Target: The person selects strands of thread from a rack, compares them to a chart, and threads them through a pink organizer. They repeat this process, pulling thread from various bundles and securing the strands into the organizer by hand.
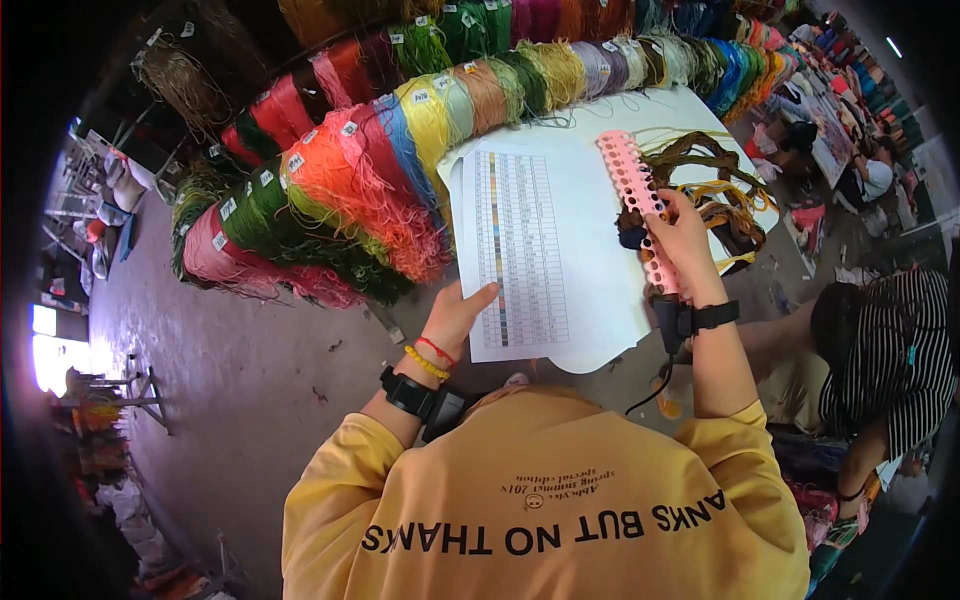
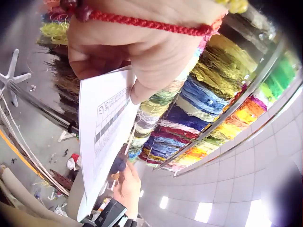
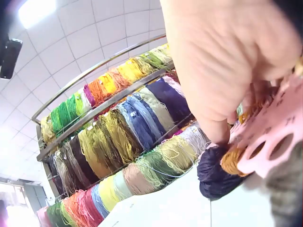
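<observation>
A printed chart sheet (image 1: 520, 250) with a strip of coloured cells lies over a white board (image 1: 610, 310). The left hand (image 1: 461, 315) pinches the sheet's left edge, thumb on top; the left wrist view shows the sheet (image 2: 106, 127) under that hand (image 2: 137, 52). The right hand (image 1: 686, 243) holds a pink perforated strip (image 1: 630, 175) on the board's right side. Brown and golden threads (image 1: 715, 200) hang from the strip. In the right wrist view, the fingers of the right hand (image 3: 227, 66) touch a dark navy bundle (image 3: 215, 175) beside an orange one (image 3: 233, 161).
Racks of labelled, coloured thread hanks (image 1: 430, 110) stand beyond the board, close to its far edge. A person in a striped top (image 1: 890, 350) is at the right. Grey floor (image 1: 250, 370) extends to the left, with a metal stand (image 1: 150, 395) on it.
</observation>
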`<state>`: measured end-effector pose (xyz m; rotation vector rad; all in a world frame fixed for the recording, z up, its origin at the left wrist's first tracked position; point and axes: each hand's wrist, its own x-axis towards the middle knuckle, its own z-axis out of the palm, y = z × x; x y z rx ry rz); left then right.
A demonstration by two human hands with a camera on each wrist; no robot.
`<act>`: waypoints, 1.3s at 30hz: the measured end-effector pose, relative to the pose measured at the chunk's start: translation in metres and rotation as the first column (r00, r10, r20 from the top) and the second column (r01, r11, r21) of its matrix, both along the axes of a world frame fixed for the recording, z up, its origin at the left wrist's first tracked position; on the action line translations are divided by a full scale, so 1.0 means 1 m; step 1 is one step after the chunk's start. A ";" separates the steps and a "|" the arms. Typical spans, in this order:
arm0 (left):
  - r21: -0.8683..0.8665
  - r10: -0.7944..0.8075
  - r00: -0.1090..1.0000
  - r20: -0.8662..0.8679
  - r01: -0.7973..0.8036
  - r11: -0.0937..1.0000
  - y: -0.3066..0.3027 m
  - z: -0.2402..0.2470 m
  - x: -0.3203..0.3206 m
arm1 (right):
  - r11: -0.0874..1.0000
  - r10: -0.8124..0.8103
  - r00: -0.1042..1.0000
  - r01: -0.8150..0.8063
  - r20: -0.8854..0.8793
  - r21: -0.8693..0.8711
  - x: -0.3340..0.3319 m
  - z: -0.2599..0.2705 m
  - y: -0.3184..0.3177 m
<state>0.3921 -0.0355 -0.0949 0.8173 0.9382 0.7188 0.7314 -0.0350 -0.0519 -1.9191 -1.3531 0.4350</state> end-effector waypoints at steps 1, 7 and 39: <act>0.002 0.003 1.000 0.002 -0.003 1.000 0.000 0.001 0.001 | 1.000 0.007 0.998 -0.006 -0.064 0.018 0.004 -0.004 -0.001; -0.023 0.023 0.999 0.038 -0.023 0.999 -0.001 0.006 0.003 | 0.959 -0.182 0.913 0.248 -0.365 0.140 0.051 0.039 -0.010; -0.014 -0.019 0.997 -0.071 0.018 1.000 0.000 0.003 -0.011 | 0.997 0.072 0.990 -0.067 0.118 -0.042 -0.055 0.001 -0.022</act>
